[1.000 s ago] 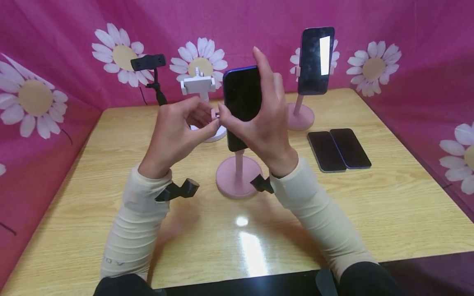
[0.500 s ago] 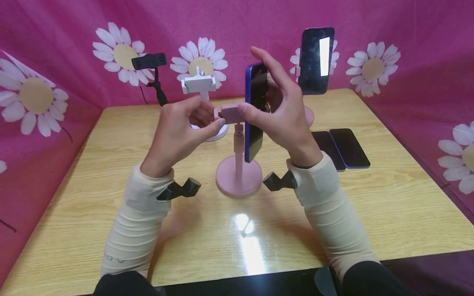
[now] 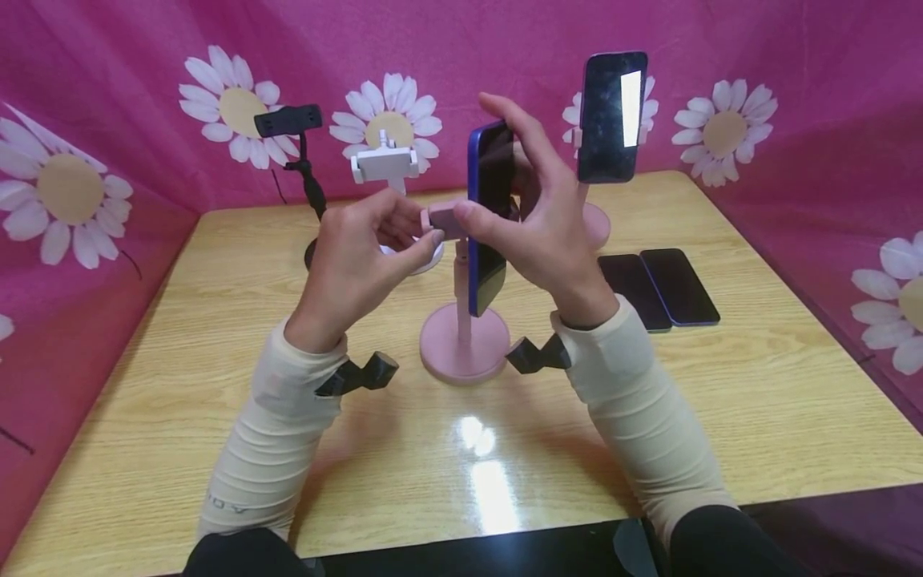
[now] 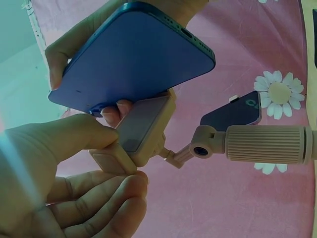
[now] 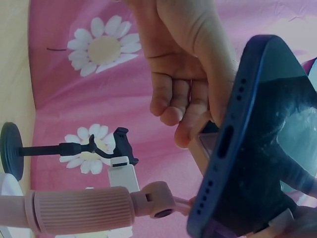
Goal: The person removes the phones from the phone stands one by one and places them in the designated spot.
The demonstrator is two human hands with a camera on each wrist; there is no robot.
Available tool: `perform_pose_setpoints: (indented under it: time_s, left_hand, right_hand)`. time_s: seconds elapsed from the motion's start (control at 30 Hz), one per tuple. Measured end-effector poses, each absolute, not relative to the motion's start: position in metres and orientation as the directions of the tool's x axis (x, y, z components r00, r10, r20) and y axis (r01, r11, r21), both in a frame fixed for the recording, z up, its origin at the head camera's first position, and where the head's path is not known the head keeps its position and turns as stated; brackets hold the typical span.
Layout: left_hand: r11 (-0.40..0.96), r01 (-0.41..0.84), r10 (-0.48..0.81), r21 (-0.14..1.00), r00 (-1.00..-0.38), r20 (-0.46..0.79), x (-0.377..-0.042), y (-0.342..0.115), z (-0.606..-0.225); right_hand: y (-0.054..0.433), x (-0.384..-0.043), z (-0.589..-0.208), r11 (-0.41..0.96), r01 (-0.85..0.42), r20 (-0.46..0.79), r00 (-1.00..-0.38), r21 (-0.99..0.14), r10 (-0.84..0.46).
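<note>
My left hand (image 3: pixel 353 260) pinches the left end of the clamp (image 3: pixel 445 219) on a pink phone stand (image 3: pixel 461 353) between thumb and fingers. In the left wrist view, the pinched end piece stands out from the clamp's flat pad (image 4: pixel 143 126). My right hand (image 3: pixel 558 224) holds a blue phone (image 3: pixel 485 264) upright, its thumb on the near side and fingers behind. The phone is turned nearly edge-on at the clamp's right side. Its blue back (image 4: pixel 133 54) faces left, toward the clamp, and its dark screen faces right. The right end of the clamp is hidden behind the phone.
Behind stand a white phone stand (image 3: pixel 385 164), a black one (image 3: pixel 288 120), and a pink one bearing a phone (image 3: pixel 611 116). Two dark phones (image 3: pixel 634 292) lie side by side on the wooden table (image 3: pixel 757 401) at right. A pink flowered cloth (image 3: pixel 505 48) hangs around it.
The right hand has swung the phone from screen-facing to nearly edge-on, uncovering the clamp, then shifted it slightly left. The left hand keeps its pinch and has moved slightly right.
</note>
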State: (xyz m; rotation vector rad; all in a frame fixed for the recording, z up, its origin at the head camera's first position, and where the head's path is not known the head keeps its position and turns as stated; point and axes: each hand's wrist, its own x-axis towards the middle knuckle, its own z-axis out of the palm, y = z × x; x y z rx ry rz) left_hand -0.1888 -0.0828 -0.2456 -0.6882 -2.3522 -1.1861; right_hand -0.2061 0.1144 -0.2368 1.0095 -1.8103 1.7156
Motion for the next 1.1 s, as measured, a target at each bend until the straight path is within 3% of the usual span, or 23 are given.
perform_pose_setpoints:
  time_s: [0.37, 0.67, 0.87, 1.1]
  left_hand:
    - [0.521, 0.59, 0.235, 0.616, -0.794, 0.561, -0.188, -0.084, -0.247]
    - [0.518, 0.58, 0.245, 0.629, -0.805, 0.54, -0.188, -0.085, -0.247]
    - [0.534, 0.585, 0.252, 0.61, -0.799, 0.546, -0.189, -0.084, -0.247]
    - [0.505, 0.599, 0.239, 0.622, -0.789, 0.566, -0.19, -0.082, -0.247]
  right_hand:
    - [0.108, -0.201, -0.236, 0.009, -0.752, 0.737, -0.649, -0.66, -0.191]
    - [0.101, -0.194, -0.237, -0.052, -0.743, 0.714, -0.618, -0.667, -0.328]
    - [0.108, -0.193, -0.235, -0.032, -0.75, 0.722, -0.623, -0.66, -0.3]
    - [0.126, -0.198, -0.228, -0.015, -0.81, 0.796, -0.572, -0.586, -0.196]
